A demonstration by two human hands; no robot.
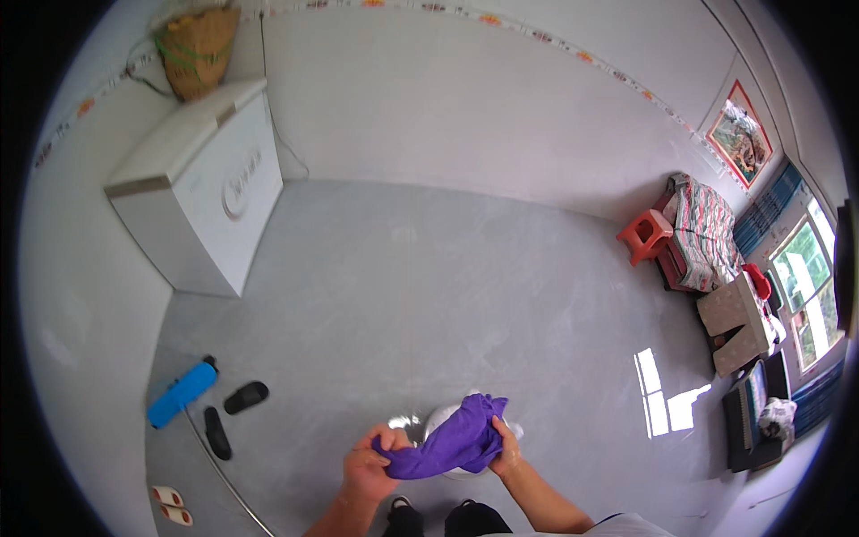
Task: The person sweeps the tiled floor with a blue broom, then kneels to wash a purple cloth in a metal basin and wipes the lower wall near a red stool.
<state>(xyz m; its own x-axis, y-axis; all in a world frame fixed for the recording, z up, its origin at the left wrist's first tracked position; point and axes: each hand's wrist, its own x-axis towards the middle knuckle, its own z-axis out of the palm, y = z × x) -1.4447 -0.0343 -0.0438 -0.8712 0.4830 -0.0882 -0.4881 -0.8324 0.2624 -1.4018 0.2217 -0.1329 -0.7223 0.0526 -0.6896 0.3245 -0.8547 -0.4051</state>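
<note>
A bunched purple cloth stretches between my two hands, low in the head view. My left hand grips its left end, with the fingers curled around it. On the other side, my right hand holds the right end, the thumb lying along the fabric. Beneath the cloth is a white round basin, mostly covered from sight. What the basin holds cannot be seen. My shoes are just behind it on the grey floor.
At the left lie a blue mop, black slippers and light slippers. A white chest freezer stands in the far left corner with a sack on top. Rightward are a red stool, a covered table and a dark chair.
</note>
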